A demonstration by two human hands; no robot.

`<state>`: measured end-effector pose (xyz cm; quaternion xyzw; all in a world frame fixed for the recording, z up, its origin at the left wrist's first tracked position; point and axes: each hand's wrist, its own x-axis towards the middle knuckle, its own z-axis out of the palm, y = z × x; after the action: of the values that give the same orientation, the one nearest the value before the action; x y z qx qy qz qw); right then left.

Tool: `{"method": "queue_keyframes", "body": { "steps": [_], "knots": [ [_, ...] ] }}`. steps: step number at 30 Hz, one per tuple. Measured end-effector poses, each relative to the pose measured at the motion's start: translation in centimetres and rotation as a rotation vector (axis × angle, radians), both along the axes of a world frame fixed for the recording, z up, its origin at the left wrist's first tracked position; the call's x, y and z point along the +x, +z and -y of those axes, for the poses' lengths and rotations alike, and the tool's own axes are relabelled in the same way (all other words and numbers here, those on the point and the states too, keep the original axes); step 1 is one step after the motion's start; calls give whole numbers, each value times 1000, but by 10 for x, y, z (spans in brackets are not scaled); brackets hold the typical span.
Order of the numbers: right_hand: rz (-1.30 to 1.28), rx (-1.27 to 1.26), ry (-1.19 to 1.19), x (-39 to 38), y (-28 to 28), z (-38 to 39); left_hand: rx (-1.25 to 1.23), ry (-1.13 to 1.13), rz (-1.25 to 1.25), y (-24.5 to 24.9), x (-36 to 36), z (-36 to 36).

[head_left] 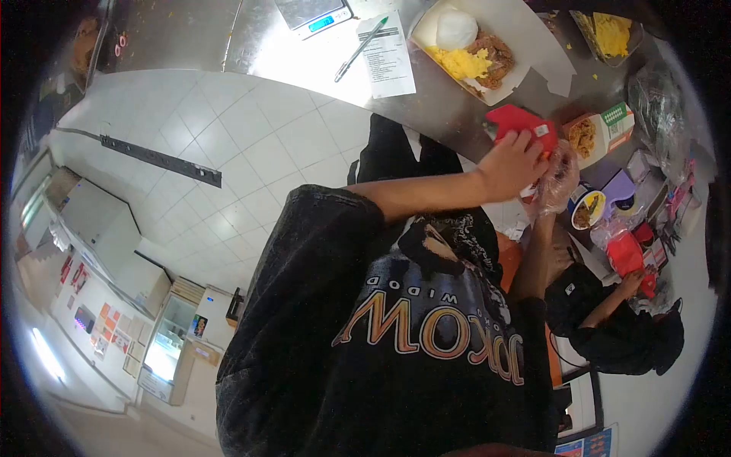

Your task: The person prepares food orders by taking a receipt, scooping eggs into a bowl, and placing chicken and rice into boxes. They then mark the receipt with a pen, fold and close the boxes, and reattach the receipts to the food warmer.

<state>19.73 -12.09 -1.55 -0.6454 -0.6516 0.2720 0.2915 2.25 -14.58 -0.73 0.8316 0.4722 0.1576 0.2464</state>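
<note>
A red folded carton or packet (512,119) with a small white label is at the table's near edge. My bare left hand (512,169) reaches across from the left, with its fingers closed on the carton's lower side. Close beside it, my right hand (560,181) wears a clear plastic glove and grips the carton's right end. The two hands are almost touching, and some fingertips are hidden. Just above lies an open box (527,76) holding white rice, yellow egg and brown meat. A smaller food box (613,129) is to the right.
A scale (324,24), pen (358,55) and printed sheet (390,67) lie on the metal table (167,34). A tray of yellow food (609,36), a round tub (588,209) and plastic bags (661,103) are at right. A co-worker (617,327) holds red packaging farther right.
</note>
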Motion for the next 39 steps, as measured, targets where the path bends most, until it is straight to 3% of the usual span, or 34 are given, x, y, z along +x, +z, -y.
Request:
{"method": "queue_keyframes", "body": {
  "steps": [1, 3, 6, 8, 11, 14, 17, 22, 28, 31, 34, 37, 39],
  "knots": [
    [5, -37, 57, -8, 10, -3, 148, 100, -1, -4, -5, -5],
    [120, -51, 123, -5, 9, -7, 162, 94, 38, -19, -14, -8],
    [274, 204, 52, -18, 38, -3, 197, 148, 239, -6, -24, -8],
    [63, -26, -156, -26, 65, 18, 252, 150, 336, 19, -30, -1],
    [-478, -315, 63, -21, 83, 42, 344, 87, 279, 55, -42, 4],
    [145, -468, 436, -19, 123, 23, 349, 34, 148, 71, -56, 4],
    [429, -302, 438, -10, 122, 43, 403, -64, 157, 77, -72, 0],
    [301, -233, 534, -10, 134, 43, 412, -263, 192, 89, -98, -8],
    [329, -256, 626, -20, 160, 36, 382, -170, 279, 81, -138, -18],
    [345, -286, 667, -21, 186, 24, 338, -227, 271, 79, -146, -12],
    [357, -313, 704, -19, 222, 10, 163, -172, 387, 77, -152, -13],
    [345, -339, 724, -16, 257, -2, 162, -74, 483, 73, -160, -20],
    [315, -351, 726, -13, 282, -10, 195, 170, 508, 65, -190, -25]
  ]
}}
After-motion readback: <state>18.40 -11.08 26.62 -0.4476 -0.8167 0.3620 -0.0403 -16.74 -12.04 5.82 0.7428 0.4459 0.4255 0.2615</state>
